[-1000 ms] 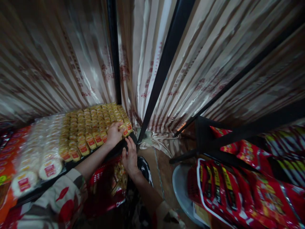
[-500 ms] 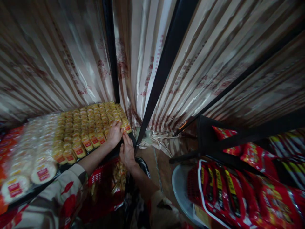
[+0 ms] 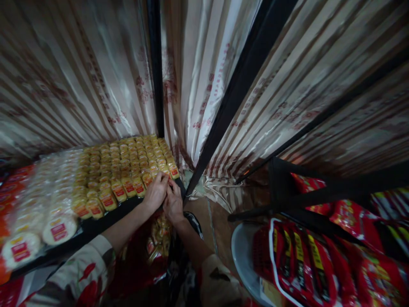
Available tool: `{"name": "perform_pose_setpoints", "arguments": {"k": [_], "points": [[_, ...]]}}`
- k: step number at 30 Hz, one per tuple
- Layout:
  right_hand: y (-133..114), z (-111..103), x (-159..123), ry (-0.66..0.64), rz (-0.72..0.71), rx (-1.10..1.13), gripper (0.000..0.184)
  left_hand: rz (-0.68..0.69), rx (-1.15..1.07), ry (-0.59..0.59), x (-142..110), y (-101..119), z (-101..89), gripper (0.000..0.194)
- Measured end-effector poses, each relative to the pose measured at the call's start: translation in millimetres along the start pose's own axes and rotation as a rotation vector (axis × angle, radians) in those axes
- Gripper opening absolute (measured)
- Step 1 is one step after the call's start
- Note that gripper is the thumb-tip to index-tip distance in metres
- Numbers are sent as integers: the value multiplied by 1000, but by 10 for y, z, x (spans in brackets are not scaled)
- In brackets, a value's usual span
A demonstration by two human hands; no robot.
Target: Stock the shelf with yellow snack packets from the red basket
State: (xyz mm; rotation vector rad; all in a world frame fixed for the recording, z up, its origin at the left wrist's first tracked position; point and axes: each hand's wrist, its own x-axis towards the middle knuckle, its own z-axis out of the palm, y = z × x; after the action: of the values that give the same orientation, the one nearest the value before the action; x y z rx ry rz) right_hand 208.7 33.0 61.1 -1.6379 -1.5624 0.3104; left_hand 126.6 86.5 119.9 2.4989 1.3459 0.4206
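Note:
Rows of small yellow wrapped snack packs (image 3: 128, 170) with red labels stand on a black shelf (image 3: 124, 209). At the front right end of these rows, my left hand (image 3: 156, 194) and my right hand (image 3: 173, 204) meet, fingers bent and pressed together. A bit of red shows between the fingertips, but what they pinch is mostly hidden. Below my forearms sits a dark red basket (image 3: 134, 268), holding more loose yellow packs (image 3: 158, 238).
Round white packaged cakes (image 3: 59, 228) and orange packs (image 3: 12, 192) fill the shelf's left. Black posts (image 3: 233, 98) stand before a striped curtain (image 3: 204, 85). At right, a red basket (image 3: 260, 247) with red bags (image 3: 358, 268) rests in a grey basin (image 3: 238, 243).
Both hands have drawn back slightly toward me from the packs. The left fingers, earlier spread over the front packs, are now bent in against the right fingers. The view has shifted a little.

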Motion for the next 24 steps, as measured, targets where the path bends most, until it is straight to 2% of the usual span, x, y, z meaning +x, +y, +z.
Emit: {"name": "perform_pose_setpoints", "arguments": {"k": [8, 12, 15, 19, 24], "points": [[49, 62, 34, 38, 46, -17, 58, -20, 72, -28, -13, 17, 15, 36], [69, 56, 50, 24, 14, -4, 58, -51, 115, -42, -24, 30, 35, 37], [83, 39, 40, 76, -25, 43, 51, -50, 99, -35, -82, 38, 38, 36], [12, 30, -89, 165, -37, 121, 42, -26, 4, 0, -313, -3, 44, 39], [-201, 129, -487, 103, 46, 260, 30, -45, -130, 14, -838, -180, 158, 36]]}}
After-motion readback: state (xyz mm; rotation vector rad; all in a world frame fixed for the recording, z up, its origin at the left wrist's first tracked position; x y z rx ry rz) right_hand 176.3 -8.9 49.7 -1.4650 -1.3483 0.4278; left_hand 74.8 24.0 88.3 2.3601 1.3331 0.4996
